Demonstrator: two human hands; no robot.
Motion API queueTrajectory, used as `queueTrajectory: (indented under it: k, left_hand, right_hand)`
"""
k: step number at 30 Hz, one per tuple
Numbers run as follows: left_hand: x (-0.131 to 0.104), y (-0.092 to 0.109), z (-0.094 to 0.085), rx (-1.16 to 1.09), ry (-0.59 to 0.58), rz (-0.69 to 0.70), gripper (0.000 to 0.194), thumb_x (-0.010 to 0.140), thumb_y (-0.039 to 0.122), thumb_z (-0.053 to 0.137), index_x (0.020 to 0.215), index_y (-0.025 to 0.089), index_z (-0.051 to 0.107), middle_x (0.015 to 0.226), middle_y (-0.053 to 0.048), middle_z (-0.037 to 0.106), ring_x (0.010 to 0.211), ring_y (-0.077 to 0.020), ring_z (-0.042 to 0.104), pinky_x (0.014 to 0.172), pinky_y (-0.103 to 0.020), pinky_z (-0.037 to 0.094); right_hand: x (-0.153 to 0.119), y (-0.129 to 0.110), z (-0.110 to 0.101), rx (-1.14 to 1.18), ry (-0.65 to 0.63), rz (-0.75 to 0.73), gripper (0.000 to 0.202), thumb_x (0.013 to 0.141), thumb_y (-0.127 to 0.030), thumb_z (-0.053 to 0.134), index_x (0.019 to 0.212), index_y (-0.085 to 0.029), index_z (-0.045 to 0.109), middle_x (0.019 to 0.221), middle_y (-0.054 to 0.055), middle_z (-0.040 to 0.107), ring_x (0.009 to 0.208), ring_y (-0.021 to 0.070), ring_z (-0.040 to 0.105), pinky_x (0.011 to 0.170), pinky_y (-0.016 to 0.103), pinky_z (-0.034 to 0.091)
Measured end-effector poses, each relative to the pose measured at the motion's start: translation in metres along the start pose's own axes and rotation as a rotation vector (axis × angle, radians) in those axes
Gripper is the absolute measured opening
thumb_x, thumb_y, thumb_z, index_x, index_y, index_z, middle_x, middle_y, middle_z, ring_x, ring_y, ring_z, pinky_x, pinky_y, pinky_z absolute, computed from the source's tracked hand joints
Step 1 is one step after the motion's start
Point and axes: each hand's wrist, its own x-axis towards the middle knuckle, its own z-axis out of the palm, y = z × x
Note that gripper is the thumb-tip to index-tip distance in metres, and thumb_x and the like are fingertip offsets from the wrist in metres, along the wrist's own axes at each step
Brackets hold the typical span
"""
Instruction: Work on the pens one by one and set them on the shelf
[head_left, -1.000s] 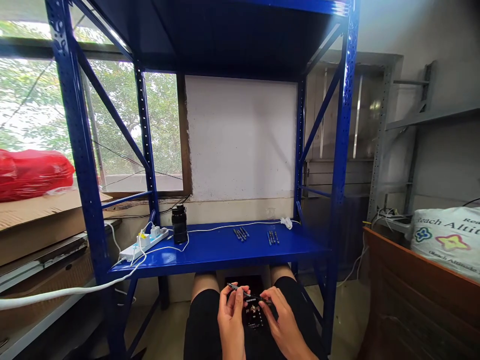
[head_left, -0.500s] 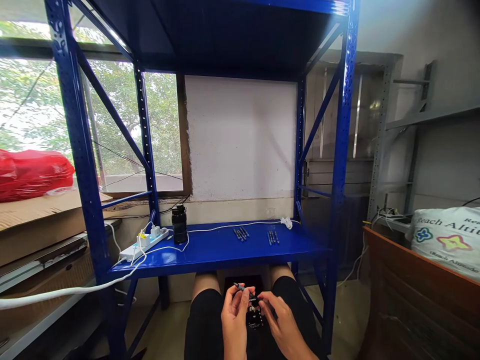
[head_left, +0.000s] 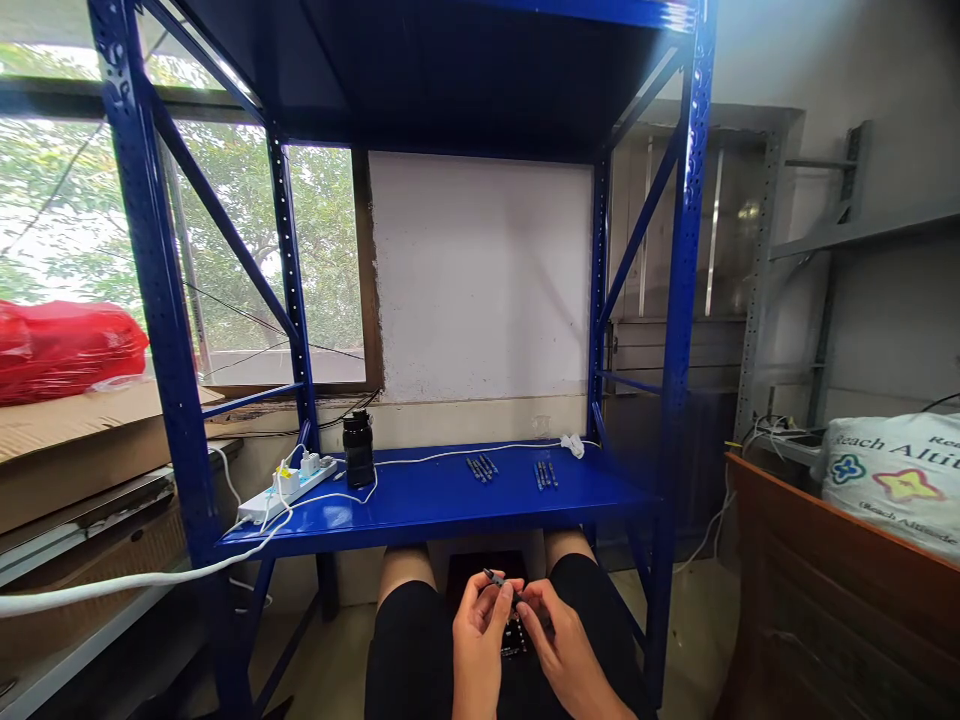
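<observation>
Low over the lap, my left hand is closed round a dark, slim pen, whose tip sticks out past the fingers to the upper left. My right hand meets it from the other side, thumb and forefinger pinched at the pen's lower end, which the fingers mostly hide. Below the hands lies a black item with white print, partly covered by them. On the blue shelf in front are two groups of dark pens, a left group and a right group, several in each.
A black bottle stands on the left of the blue shelf, beside a white power strip with plugs and cables. A white cable runs along the back to a white bundle. Blue uprights flank the shelf.
Both hands have shifted slightly, the left one to the right, bringing them closer together. The pen has moved right with them and its lower end is now between the right fingertips.
</observation>
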Motion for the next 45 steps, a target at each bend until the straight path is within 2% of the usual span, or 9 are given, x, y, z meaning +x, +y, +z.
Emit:
queueTrajectory:
  k: [7,14,17,24,30,37,42,45]
  left_hand:
    - [-0.002,0.007,0.004,0.0,0.018,-0.015,0.048,0.073,0.054,0.095,0.098,0.018,0.075,0.104,-0.016,0.084,0.108,-0.0361,0.079,0.094,-0.041,0.063]
    - [-0.003,0.01,0.006,-0.021,0.039,-0.008,0.048,0.069,0.052,0.097,0.096,0.018,0.076,0.099,-0.015,0.084,0.105,-0.0369,0.08,0.093,-0.043,0.064]
    - [-0.003,0.01,0.006,-0.014,0.025,-0.003,0.046,0.071,0.052,0.096,0.093,0.018,0.076,0.099,-0.015,0.084,0.105,-0.0365,0.079,0.094,-0.043,0.063]
    - [-0.003,0.009,0.004,0.024,0.026,0.016,0.044,0.073,0.052,0.095,0.094,0.017,0.077,0.099,-0.014,0.082,0.102,-0.0346,0.079,0.093,-0.042,0.063]
    - [-0.003,0.006,0.004,0.005,0.003,-0.003,0.046,0.072,0.053,0.095,0.096,0.017,0.078,0.098,-0.014,0.081,0.101,-0.0349,0.079,0.093,-0.043,0.063]
    - [-0.004,0.004,0.003,0.023,-0.033,-0.006,0.04,0.079,0.05,0.092,0.098,0.018,0.077,0.097,-0.012,0.081,0.099,-0.032,0.079,0.088,-0.038,0.063]
    - [-0.004,0.003,0.002,0.017,-0.024,-0.008,0.042,0.077,0.051,0.093,0.098,0.017,0.078,0.097,-0.012,0.08,0.099,-0.0309,0.078,0.09,-0.037,0.062]
    - [-0.004,0.004,0.003,0.004,-0.041,-0.005,0.04,0.079,0.05,0.092,0.098,0.017,0.078,0.098,-0.013,0.08,0.099,-0.0315,0.078,0.092,-0.04,0.062]
  right_hand:
    - [-0.001,-0.002,-0.001,-0.005,0.015,-0.008,0.028,0.112,-0.046,0.05,0.107,-0.023,0.064,0.093,0.003,0.073,0.08,0.0188,0.069,0.076,0.028,0.055]
    - [0.002,-0.012,-0.005,-0.002,-0.027,-0.077,0.03,0.113,-0.044,0.046,0.118,-0.025,0.069,0.106,0.007,0.074,0.093,0.0221,0.072,0.085,0.03,0.059]
    - [0.003,-0.013,-0.006,-0.017,-0.022,-0.104,0.032,0.114,-0.041,0.043,0.12,-0.026,0.071,0.106,0.007,0.074,0.094,0.0226,0.073,0.087,0.031,0.06]
    - [0.002,-0.014,-0.005,0.019,-0.011,-0.068,0.032,0.113,-0.045,0.046,0.123,-0.025,0.07,0.109,0.009,0.075,0.096,0.0239,0.074,0.089,0.034,0.061]
    - [-0.001,-0.011,-0.004,0.045,0.012,-0.018,0.03,0.112,-0.048,0.05,0.106,-0.023,0.066,0.095,0.005,0.073,0.084,0.0203,0.071,0.078,0.029,0.059]
    - [0.0,-0.005,-0.003,0.014,-0.039,-0.035,0.045,0.117,-0.045,0.033,0.096,-0.023,0.066,0.089,0.003,0.066,0.079,0.0181,0.063,0.076,0.029,0.052]
    - [-0.002,-0.009,-0.004,0.11,-0.029,0.028,0.028,0.113,-0.047,0.048,0.111,-0.024,0.062,0.099,0.004,0.07,0.087,0.0199,0.067,0.082,0.03,0.054]
    - [-0.004,-0.007,-0.003,0.119,-0.005,0.045,0.026,0.11,-0.048,0.054,0.103,-0.023,0.059,0.092,0.002,0.067,0.08,0.0185,0.065,0.074,0.028,0.052]
